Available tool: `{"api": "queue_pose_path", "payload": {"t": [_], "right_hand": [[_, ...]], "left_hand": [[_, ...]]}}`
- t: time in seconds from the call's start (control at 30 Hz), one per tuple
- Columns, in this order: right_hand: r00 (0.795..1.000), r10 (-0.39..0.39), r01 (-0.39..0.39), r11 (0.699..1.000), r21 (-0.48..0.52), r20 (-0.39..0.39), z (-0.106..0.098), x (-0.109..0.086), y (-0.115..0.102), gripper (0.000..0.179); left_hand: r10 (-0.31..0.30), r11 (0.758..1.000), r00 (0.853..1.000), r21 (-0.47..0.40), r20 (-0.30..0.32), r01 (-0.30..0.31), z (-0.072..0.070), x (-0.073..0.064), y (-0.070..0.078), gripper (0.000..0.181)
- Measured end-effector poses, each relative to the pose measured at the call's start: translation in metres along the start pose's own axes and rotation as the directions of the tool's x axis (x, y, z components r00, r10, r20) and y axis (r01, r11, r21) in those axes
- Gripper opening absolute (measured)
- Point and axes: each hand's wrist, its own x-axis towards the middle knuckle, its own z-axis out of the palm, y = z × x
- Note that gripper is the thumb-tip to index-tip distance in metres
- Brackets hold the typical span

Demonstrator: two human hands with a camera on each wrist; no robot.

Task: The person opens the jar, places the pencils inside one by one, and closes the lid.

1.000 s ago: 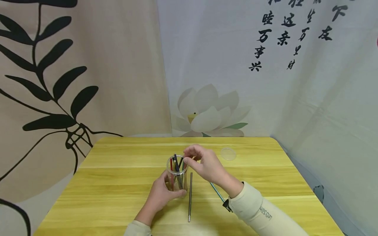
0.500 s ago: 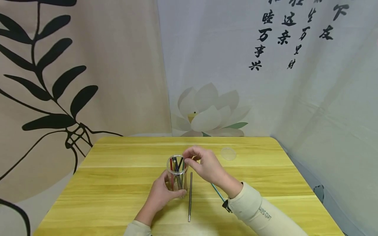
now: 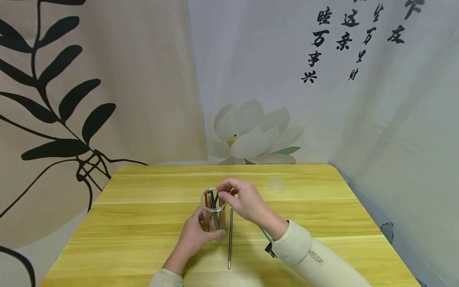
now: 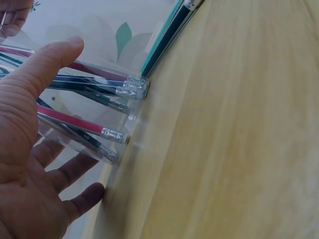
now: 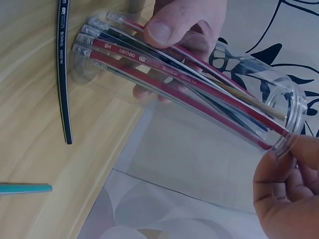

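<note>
A clear jar stands on the table holding several pencils, red and dark ones among them, with metal-ringed ends at the bottom. My left hand grips the jar's lower side, thumb in front; its fingers show behind the clear wall in the right wrist view. At the rim, my right hand pinches the upper end of a red pencil; the fingertips partly hide that end. A dark pencil lies on the table just right of the jar.
Under the right forearm lies a teal pencil, partly hidden by the sleeve. A clear round lid rests near the back of the wooden table. Printed cloth hangs behind the table.
My right hand has shifted slightly left over the jar's rim. A dark pencil that stuck up above the rim sits lower in the jar. The left hand keeps its grip.
</note>
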Motion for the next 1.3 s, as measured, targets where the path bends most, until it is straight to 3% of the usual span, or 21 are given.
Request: {"api": "queue_pose_path", "payload": {"t": [0.33, 0.5, 0.63, 0.73, 0.83, 1.0, 1.13, 1.3], "right_hand": [[0.999, 0.051, -0.05, 0.998, 0.039, -0.012, -0.004, -0.003, 0.001, 0.011], [0.992, 0.119, -0.117, 0.993, 0.03, -0.042, -0.028, -0.012, 0.005, 0.011], [0.978, 0.207, -0.209, 0.976, -0.059, -0.037, -0.051, -0.025, 0.032, 0.016], [0.952, 0.307, -0.304, 0.939, -0.162, -0.006, -0.066, -0.041, 0.064, 0.025], [0.911, 0.412, -0.394, 0.883, -0.254, 0.017, -0.081, -0.059, 0.094, 0.032], [0.839, 0.543, -0.517, 0.811, -0.273, 0.024, -0.105, -0.081, 0.127, 0.042], [0.811, 0.582, -0.552, 0.792, -0.26, 0.053, -0.115, -0.089, 0.137, 0.046], [0.788, 0.605, -0.573, 0.788, -0.228, 0.112, -0.114, -0.097, 0.145, 0.044]], "left_hand": [[0.002, 1.0, 1.0, 0.004, 0.003, -0.002, 0.001, 0.0, 0.0, 0.074], [0.011, 1.0, 1.0, 0.001, 0.005, -0.011, 0.002, 0.0, 0.001, 0.072], [0.02, 1.0, 1.0, 0.012, -0.001, -0.02, 0.002, -0.001, 0.002, 0.075], [0.022, 0.999, 1.0, 0.028, -0.007, -0.022, 0.001, -0.003, 0.002, 0.077], [0.018, 0.999, 1.0, 0.041, -0.008, -0.017, 0.0, -0.003, 0.002, 0.078], [0.007, 0.999, 1.0, 0.048, -0.002, -0.007, 0.001, -0.004, 0.003, 0.076], [-0.004, 0.998, 1.0, 0.058, -0.007, 0.004, 0.0, -0.004, 0.003, 0.076], [-0.01, 0.998, 1.0, 0.06, -0.006, 0.01, 0.001, -0.004, 0.004, 0.079]]}}
